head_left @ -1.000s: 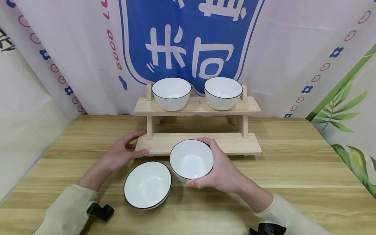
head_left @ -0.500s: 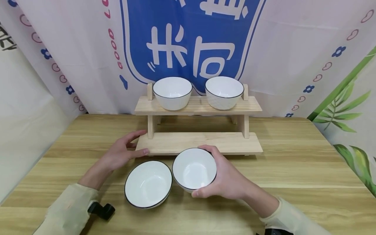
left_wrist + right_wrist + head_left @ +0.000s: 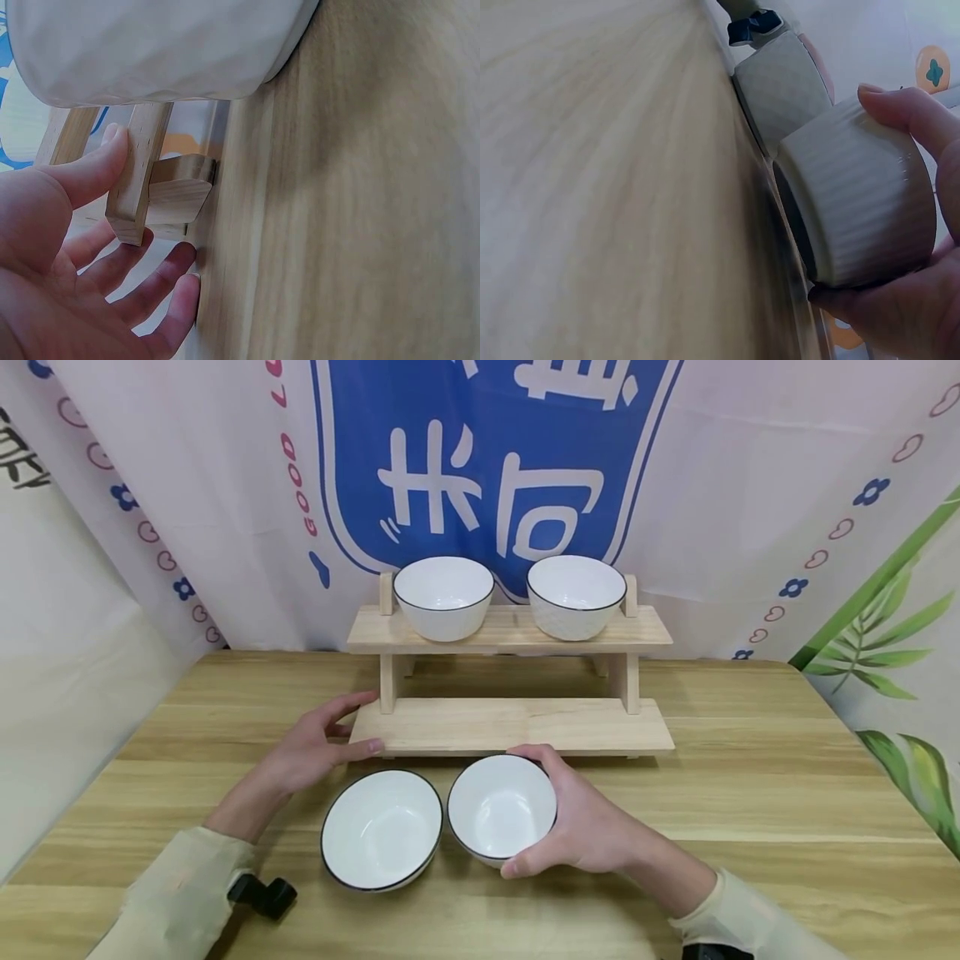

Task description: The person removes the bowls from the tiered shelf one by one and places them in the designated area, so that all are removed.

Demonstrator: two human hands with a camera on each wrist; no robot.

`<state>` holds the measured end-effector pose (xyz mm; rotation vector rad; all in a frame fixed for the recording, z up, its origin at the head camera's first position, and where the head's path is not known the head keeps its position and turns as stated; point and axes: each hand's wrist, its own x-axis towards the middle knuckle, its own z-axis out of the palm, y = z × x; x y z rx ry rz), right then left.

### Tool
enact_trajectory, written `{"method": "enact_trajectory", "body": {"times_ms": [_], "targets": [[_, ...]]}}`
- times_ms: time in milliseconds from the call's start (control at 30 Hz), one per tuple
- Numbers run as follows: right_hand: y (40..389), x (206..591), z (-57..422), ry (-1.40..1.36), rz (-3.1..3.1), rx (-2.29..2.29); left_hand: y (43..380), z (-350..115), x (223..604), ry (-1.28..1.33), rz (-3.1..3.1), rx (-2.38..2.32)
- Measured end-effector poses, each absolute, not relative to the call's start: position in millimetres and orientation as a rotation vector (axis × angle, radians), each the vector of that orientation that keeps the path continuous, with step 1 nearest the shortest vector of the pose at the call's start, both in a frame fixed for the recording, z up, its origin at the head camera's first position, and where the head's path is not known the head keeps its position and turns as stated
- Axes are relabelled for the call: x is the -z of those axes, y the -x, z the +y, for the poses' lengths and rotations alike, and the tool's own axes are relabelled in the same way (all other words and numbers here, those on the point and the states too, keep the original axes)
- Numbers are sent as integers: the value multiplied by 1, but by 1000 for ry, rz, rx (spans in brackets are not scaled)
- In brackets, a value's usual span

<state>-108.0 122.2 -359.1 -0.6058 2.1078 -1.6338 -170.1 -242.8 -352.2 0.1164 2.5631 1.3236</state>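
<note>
My right hand (image 3: 585,822) grips a white, dark-rimmed bowl (image 3: 501,806) by its right side, thumb near and fingers at the far side. In the right wrist view this ribbed bowl (image 3: 859,199) tilts low over the table; whether its base fully touches cannot be told. Just left of it, a second white bowl (image 3: 382,831) sits on the table. My left hand (image 3: 309,747) holds the left end of the two-tier wooden stand's lower shelf (image 3: 510,725). The left wrist view shows the thumb on one face of the board (image 3: 139,172) and fingers around its other side.
Two more white bowls, a left one (image 3: 444,597) and a right one (image 3: 576,597), stand on the upper shelf (image 3: 510,631). The wooden table (image 3: 780,793) extends around the stand. A printed curtain (image 3: 720,527) hangs behind its far edge.
My right hand has brought its bowl back from the lower shelf's front edge, toward me and slightly right, down beside the other bowl. My left hand keeps its hold on the shelf.
</note>
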Motion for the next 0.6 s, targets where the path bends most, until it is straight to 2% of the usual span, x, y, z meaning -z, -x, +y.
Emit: {"method": "enact_trajectory", "body": {"times_ms": [600], "targets": [[109,363,123,637,2086,1588,169,-242,351,-112,2562,-1319]]}}
